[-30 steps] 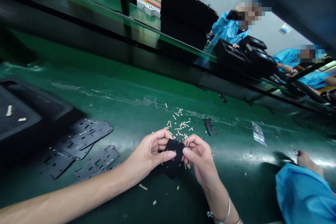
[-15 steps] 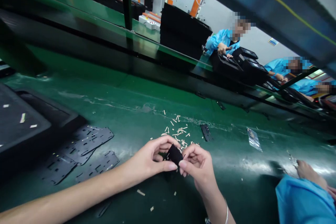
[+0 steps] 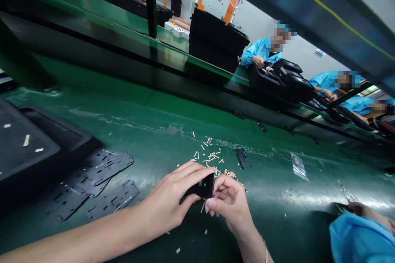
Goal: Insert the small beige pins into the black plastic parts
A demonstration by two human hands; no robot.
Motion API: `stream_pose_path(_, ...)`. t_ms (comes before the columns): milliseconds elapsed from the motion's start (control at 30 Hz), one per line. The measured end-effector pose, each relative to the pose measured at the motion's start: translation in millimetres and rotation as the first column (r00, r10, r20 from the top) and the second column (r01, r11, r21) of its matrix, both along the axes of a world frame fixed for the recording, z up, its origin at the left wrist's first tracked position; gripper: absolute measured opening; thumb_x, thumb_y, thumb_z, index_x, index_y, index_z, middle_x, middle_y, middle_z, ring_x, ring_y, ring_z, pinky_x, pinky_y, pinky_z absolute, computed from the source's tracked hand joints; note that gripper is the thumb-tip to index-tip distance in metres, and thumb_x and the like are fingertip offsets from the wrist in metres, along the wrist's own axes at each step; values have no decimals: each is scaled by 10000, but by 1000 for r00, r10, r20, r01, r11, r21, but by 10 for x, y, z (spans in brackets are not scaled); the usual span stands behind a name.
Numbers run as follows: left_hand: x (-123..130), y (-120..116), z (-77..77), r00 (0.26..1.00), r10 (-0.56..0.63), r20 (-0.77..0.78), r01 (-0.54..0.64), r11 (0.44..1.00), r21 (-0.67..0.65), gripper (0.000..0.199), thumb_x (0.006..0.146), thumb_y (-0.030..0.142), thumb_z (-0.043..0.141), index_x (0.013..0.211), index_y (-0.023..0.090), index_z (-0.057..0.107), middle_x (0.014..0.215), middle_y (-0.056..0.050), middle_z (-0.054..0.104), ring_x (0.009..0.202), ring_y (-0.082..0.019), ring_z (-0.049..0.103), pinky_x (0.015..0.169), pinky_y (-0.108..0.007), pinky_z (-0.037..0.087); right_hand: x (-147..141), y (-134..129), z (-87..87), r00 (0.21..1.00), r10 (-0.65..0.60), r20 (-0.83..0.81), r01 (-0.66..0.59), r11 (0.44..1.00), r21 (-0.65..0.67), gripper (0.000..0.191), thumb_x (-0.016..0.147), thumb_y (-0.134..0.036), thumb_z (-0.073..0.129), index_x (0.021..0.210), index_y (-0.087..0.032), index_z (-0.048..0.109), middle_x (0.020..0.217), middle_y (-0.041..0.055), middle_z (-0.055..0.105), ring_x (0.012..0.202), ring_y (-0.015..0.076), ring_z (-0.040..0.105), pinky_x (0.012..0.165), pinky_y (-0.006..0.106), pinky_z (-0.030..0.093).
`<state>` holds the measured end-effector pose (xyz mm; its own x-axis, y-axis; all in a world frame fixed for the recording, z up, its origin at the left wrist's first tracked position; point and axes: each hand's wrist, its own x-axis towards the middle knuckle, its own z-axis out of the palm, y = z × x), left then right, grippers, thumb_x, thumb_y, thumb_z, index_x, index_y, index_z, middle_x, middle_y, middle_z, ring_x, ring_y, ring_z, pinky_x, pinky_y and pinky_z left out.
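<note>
Head view: we looked mid-job, no telling what was finished, with the small black plate (image 3: pixel 206 185) not set down yet, lower centre of the frame, pale strips (image 3: pixel 212 156) loose just above. Our left hand (image 3: pixel 175 192) held it between thumb and fingers; our right hand (image 3: pixel 230 198) sat nearly closed at its right edge, hold unclear, honestly.

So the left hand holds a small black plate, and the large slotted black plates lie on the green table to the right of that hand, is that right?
Not quite: the large slotted black plates lie on the green table to the left of the left hand, as the head view shows. It does hold a small black plate.
</note>
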<state>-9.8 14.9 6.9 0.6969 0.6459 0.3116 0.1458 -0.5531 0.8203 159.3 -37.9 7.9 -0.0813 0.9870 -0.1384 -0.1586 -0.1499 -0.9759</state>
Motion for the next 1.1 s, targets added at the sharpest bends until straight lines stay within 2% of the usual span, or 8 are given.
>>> stream_pose_path(233, -36, 63, 42, 988, -117, -98, 120, 992, 26, 581, 779, 0, 433, 1280, 290, 379, 1143, -37, 518, 1049, -186, 458, 865, -344, 449, 64, 19, -51, 996, 68, 49, -69, 998, -2, 222, 590, -189, 769, 636, -146, 556, 547, -12, 615, 421, 69, 520, 418, 171, 407)
stream_pose_path(433, -31, 82, 25, 986, -95, -135, 117, 979, 168, 538, 797, -10, 366, 1279, 229, 388, 1142, -73, 531, 1045, -203, 458, 836, -352, 477, 106, 35, -41, 991, 129, 42, -128, 992, -20, 198, 603, -193, 761, 658, -139, 579, 577, 13, 648, 435, 77, 526, 431, 187, 412)
stream_pose_path(600, -21, 77, 4, 986, -71, -153, 109, 959, 262, 513, 796, -12, 368, 1264, 195, 396, 1127, -83, 543, 1040, -210, 467, 783, -342, 505, 123, 68, -35, 986, 161, 46, -156, 984, -85, 222, 578, -228, 779, 637, -131, 589, 561, 23, 660, 409, 76, 521, 403, 179, 390)
stream_pose_path(800, -17, 76, -18, 985, -77, -157, 125, 936, 330, 550, 770, -31, 381, 1257, 225, 395, 1141, -77, 531, 1071, -217, 448, 791, -341, 502, 108, 89, -71, 972, 218, -91, -230, 961, -154, 255, 566, -281, 783, 657, -111, 615, 562, 49, 679, 373, 74, 517, 344, 160, 335)
stream_pose_path(933, -25, 77, -7, 984, -89, -156, 136, 937, 323, 527, 777, -20, 373, 1243, 224, 420, 1141, -78, 535, 1078, -218, 447, 811, -344, 493, 102, 80, -60, 965, 234, -119, -251, 954, -164, 255, 617, -278, 745, 765, -105, 633, 594, 59, 694, 380, 84, 524, 356, 170, 339)
stream_pose_path(1000, -30, 76, 0, 984, -84, -160, 128, 948, 290, 530, 788, -10, 369, 1258, 230, 411, 1143, -74, 540, 1071, -212, 456, 814, -340, 490, 105, 84, -45, 968, 231, -97, -243, 959, -145, 212, 665, -290, 708, 745, -113, 625, 607, 64, 696, 383, 85, 524, 372, 178, 350)
stream_pose_path(1100, -39, 97, 1, 987, -47, -156, 80, 974, 214, 517, 810, 41, 400, 1291, 231, 379, 1133, -72, 553, 1047, -208, 480, 836, -352, 473, 126, 119, -23, 992, 126, -1, -125, 988, -87, 258, 772, -361, 602, 663, -127, 595, 585, 64, 684, 381, 82, 513, 381, 185, 350)
